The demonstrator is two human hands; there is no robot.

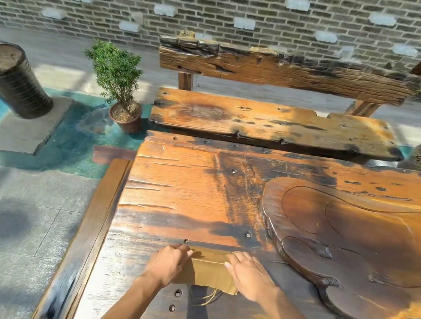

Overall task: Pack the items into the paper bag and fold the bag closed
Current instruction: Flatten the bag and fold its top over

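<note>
- Pressing down flat on the paper bag (208,269), fingers (239,259) of the right hand (250,274) spread over its right part, not curled around anything.
- Resting likewise at the bag's left end, left hand (167,262), fingers bent over the far left corner; pinching the edge or merely pushing on it, cannot tell.
- Showing between the two hands: a lighter flap of the same brown paper, folded over with a crease line running left to right.
- Lying flat on the wooden surface (187,196) near the camera, toward the near left part of it, well apart from the carved wooden tray (351,239) on the right.
- Running left to right with its long axis, broadside to the person; cord handles (205,297) trailing out from the near edge, so probably mouth end nearest, though not certain.
- Judging progress: no loose items in view anywhere on the surface, and the bag looks very flat, so contents cannot be confirmed from here.
- Judging the stage: folding apparently under way, with one fold laid down and being creased.
- Remaining, most likely: firming the crease, perhaps another fold, with the handles tucked or left free.
</note>
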